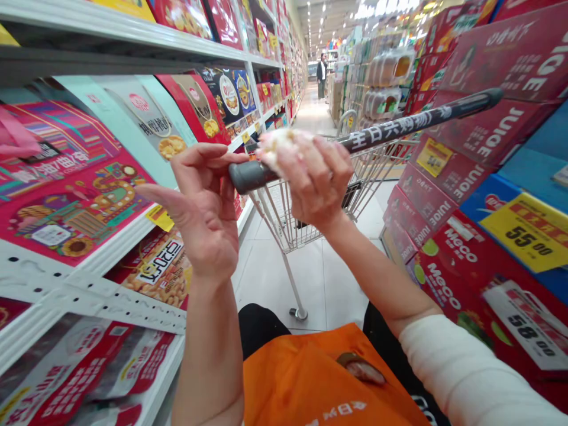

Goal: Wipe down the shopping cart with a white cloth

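Observation:
My right hand (317, 177) is closed round a crumpled white and pink cloth (279, 148), slightly blurred, over the dark handle bar (399, 127) of a shopping cart. White lettering runs along the bar. My left hand (206, 207) is raised beside the handle's grey end cap (248, 177), palm turned partly toward me. Its thumb sticks out to the left and its fingers bend toward the cap, with nothing seen in them. Whether those fingertips touch the bar I cannot tell. Below the handle shows the cart's wire basket (293, 225).
Shelves (102, 248) with gift boxes and snack packs run along the left. Stacked red drink cartons (457, 266) with price signs close in on the right. Farther down the aisle stands a person (321, 74). An orange apron (319, 378) covers my lap.

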`<action>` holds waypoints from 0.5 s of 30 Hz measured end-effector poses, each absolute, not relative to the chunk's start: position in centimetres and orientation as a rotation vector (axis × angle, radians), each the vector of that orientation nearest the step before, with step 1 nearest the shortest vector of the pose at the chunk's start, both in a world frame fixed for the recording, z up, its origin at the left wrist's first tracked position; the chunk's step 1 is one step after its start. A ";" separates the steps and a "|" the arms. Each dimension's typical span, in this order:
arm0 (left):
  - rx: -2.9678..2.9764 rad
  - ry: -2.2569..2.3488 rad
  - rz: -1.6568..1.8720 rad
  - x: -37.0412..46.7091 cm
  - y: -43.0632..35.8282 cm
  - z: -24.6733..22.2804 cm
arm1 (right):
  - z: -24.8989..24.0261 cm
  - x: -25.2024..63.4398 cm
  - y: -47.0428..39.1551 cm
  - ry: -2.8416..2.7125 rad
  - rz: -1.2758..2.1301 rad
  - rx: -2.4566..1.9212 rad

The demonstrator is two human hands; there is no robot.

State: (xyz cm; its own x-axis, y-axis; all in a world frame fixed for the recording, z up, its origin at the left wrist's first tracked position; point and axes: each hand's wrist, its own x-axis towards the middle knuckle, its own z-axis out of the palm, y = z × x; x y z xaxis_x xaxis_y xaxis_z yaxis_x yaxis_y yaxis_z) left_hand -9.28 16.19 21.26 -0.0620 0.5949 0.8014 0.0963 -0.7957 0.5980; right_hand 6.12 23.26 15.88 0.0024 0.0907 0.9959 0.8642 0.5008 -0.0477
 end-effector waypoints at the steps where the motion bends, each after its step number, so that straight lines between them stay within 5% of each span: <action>1: 1.880 0.745 1.881 -9.5 15.9 21.5 | 16.0 7.9 23.8 -1.402 -0.759 -0.851; 6: 1.898 0.806 1.820 -9.4 15.9 21.7 | 17.9 12.9 24.6 -1.080 -0.677 -0.958; 15: 1.967 0.791 1.984 -8.7 16.2 20.6 | 18.1 2.5 19.2 -1.459 -0.607 -0.874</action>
